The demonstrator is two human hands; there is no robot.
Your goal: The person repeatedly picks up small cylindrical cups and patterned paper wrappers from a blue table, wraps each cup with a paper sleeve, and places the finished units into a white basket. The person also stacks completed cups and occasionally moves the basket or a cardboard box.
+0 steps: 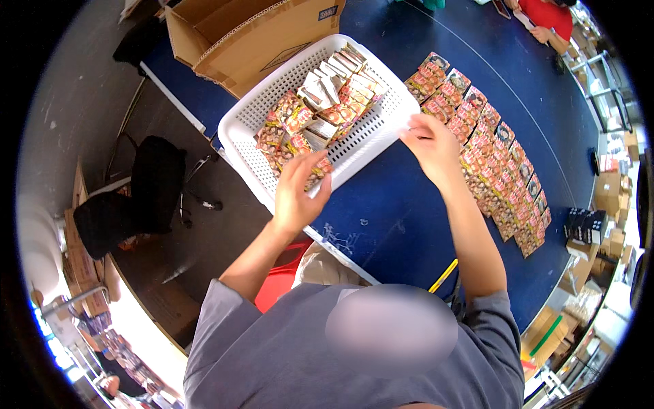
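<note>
A white perforated plastic basket (pixel 375 153) stands at the table's edge, holding a heap of small colourful printed packets (pixel 288 112). Some packets (pixel 340 64) stand on edge in a row, their pale sides showing. Over the basket's near side, my left hand (pixel 302 191) spreads its thumb and fingers beside a few packets, with nothing seen in its grasp. My right hand (pixel 434 148) is at the basket's right corner, fingers bent and slightly blurred; whether it grips the rim is unclear. To its right, overlapping rows of similar packets (pixel 498 158) lie on the blue table (pixel 388 214).
An open cardboard box (pixel 265 41) stands behind the basket. A yellow utility knife (pixel 443 276) lies near my body. Across the table is a person in a red top (pixel 549 23). A black office chair (pixel 153 189) stands left; cartons (pixel 608 191) line the right.
</note>
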